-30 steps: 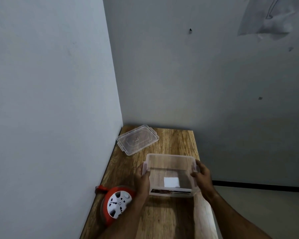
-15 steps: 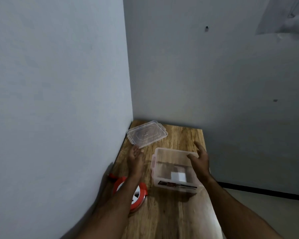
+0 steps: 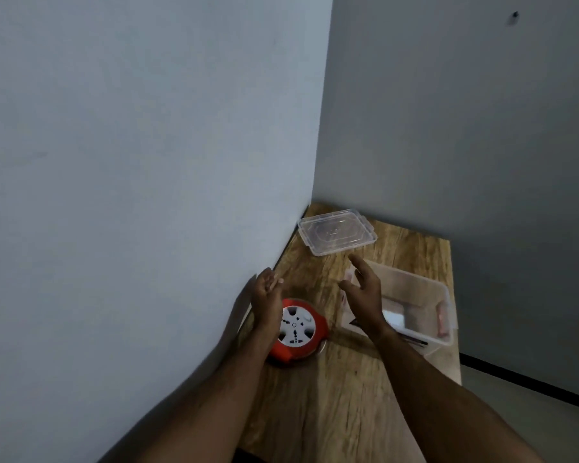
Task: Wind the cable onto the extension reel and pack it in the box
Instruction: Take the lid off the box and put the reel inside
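Beneath left hand [image 3: 267,297], extension reel [image 3: 298,329].

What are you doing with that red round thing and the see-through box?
A person is packing up at a wooden table. Both hands are open and hold nothing: the left hand hovers over the red extension reel, and the right hand is in front of the clear box. The box stands open beside the reel, and its lid lies apart near the wall corner. The reel is not in the box yet.
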